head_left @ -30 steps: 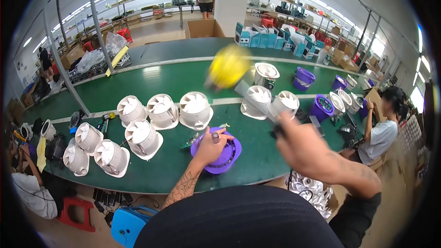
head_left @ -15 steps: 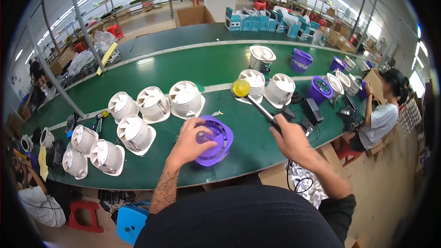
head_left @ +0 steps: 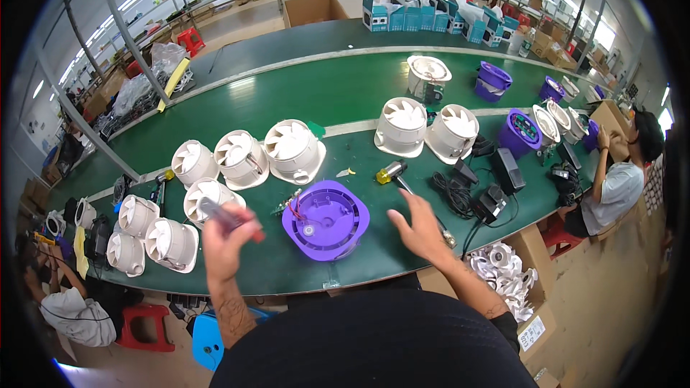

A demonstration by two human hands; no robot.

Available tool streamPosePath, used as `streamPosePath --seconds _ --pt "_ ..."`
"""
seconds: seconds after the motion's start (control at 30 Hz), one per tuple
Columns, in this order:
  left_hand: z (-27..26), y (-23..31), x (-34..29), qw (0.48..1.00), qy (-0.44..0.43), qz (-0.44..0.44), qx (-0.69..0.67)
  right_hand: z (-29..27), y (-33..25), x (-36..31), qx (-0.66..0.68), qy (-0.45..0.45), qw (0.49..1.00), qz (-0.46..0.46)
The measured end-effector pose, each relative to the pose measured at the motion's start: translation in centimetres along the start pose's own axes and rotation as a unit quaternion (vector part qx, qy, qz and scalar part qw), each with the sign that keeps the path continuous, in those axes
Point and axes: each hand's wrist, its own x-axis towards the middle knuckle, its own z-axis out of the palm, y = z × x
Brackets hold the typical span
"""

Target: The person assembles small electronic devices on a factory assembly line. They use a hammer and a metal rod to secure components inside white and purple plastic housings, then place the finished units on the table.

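A round purple housing (head_left: 327, 219) lies on the green workbench in front of me. A small circuit board (head_left: 285, 203) with red wires sits at its left edge. My left hand (head_left: 226, 244), raised left of the housing, is closed around a short grey and red rod-like thing (head_left: 228, 217), smeared by motion. My right hand (head_left: 419, 228) is to the right of the housing, fingers apart, with nothing in it. Beside and partly beneath it a mallet with a yellow head (head_left: 390, 172) rests on the bench, its handle partly hidden by my hand.
Several white fan units (head_left: 293, 149) stand to the left and behind the housing. Black power adapters (head_left: 492, 202) with cables lie at right, near more purple housings (head_left: 520, 133). Below the bench edge is a carton of white parts (head_left: 503, 273). A co-worker (head_left: 611, 172) sits at right, another person at left.
My right hand has let go of the mallet, which now lies on the bench. My left hand has lifted away from the purple housing to the left, holding the rod-like thing.
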Motion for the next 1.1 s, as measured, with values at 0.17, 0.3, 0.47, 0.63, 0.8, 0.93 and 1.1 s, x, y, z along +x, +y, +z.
streamPosePath --seconds 0.17,0.3,0.47,0.63,0.8,0.93,1.1 --pt "0.5 -8.4 -4.3 0.965 0.081 -0.178 -0.173 3.6 -5.2 2.5 0.371 -0.187 0.902 0.116" --pt "4.8 -9.6 -3.1 0.955 -0.001 -0.191 -0.227 5.8 -4.4 3.6 0.426 -0.14 0.886 0.114" --pt "9.8 -3.0 8.1 0.972 -0.045 -0.154 -0.17 -1.2 -2.6 13.0 0.478 -0.054 0.869 0.114" --pt "14.2 -2.8 26.4 0.978 -0.074 -0.143 -0.131 -4.2 0.4 29.1 0.464 -0.069 0.864 0.186" --pt "15.4 -13.2 39.4 0.937 0.013 -0.309 -0.163 3.9 6.2 39.5 0.447 -0.061 0.843 0.293" --pt "14.1 -18.8 44.3 0.908 -0.003 -0.255 -0.333 5.8 4.6 40.8 0.26 -0.011 0.933 0.248" --pt "7.4 -7.0 34.1 0.945 -0.06 -0.161 -0.279 4.1 -1.6 33.6 0.025 0.254 0.948 -0.189"
